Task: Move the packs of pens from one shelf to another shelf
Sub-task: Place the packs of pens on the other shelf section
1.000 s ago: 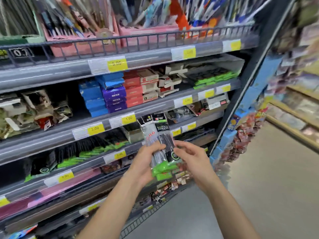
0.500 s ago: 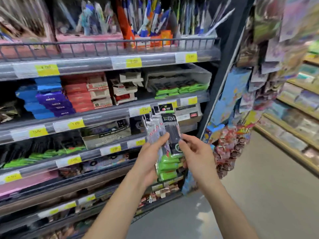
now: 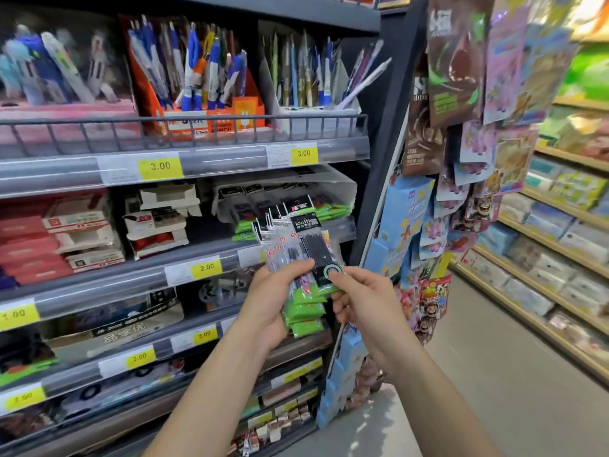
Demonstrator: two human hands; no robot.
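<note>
Both hands meet at centre frame on a fanned stack of pen packs (image 3: 298, 258), the left hand (image 3: 268, 305) gripping the bundle from the side, the right hand (image 3: 361, 300) pinching the front pack's lower edge, before a shelf (image 3: 211, 275) of price tags.

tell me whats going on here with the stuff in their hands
A person stands at a stationery shelf holding a fanned bunch of pen packs. The left hand grips the bunch from the side, while the right hand pinches the front pack near its lower end. The packs are held in the air in front of the shelf with the white tray of matching green-bottomed packs, not yet set down anywhere.
</note>
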